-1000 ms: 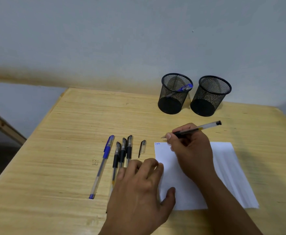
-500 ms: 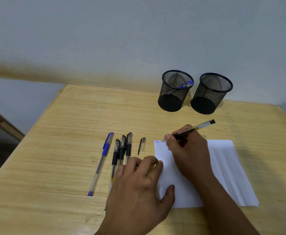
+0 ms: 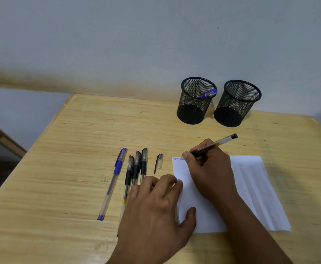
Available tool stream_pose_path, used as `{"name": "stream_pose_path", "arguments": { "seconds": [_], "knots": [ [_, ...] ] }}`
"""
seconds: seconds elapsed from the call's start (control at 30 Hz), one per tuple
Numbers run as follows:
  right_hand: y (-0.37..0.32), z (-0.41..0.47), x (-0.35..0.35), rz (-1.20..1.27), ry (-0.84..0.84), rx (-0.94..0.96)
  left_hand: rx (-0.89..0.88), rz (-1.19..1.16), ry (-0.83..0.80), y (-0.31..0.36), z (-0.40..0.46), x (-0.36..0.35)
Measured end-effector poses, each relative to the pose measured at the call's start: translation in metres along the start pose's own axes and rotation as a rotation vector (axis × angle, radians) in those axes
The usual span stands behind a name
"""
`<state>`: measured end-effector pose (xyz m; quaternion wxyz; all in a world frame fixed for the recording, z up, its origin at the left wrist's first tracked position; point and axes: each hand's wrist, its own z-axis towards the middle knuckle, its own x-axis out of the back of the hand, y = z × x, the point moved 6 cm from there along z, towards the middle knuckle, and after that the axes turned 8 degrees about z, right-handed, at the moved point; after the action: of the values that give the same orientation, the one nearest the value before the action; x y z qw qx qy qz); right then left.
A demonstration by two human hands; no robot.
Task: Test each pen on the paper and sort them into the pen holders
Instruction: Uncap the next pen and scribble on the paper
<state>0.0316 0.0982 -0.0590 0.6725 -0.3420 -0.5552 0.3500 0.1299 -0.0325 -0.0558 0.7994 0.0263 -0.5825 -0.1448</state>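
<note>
Pens (image 3: 135, 166) — loose cap (image 3: 159, 161) perhaps — beside paper (image 3: 251, 187)

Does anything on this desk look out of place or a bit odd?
Only small things. A loose pen cap lies alone on the table between the row of black pens and the paper. A small scribble is inked straight onto the wood, left of the blue pen.

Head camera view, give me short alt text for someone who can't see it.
A right hand writes with a black pen at a white paper's top corner while the left hand steadies it; capped pens lie alongside.
</note>
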Motion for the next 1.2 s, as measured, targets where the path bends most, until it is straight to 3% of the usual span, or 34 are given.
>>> {"name": "stream_pose_path", "arguments": {
  "seconds": [1.2],
  "knots": [
    [-0.0031,0.0002,0.0025,-0.007,0.008,-0.001,0.000,0.008,0.000,-0.0002,0.0003,-0.0011]
  ]
}}
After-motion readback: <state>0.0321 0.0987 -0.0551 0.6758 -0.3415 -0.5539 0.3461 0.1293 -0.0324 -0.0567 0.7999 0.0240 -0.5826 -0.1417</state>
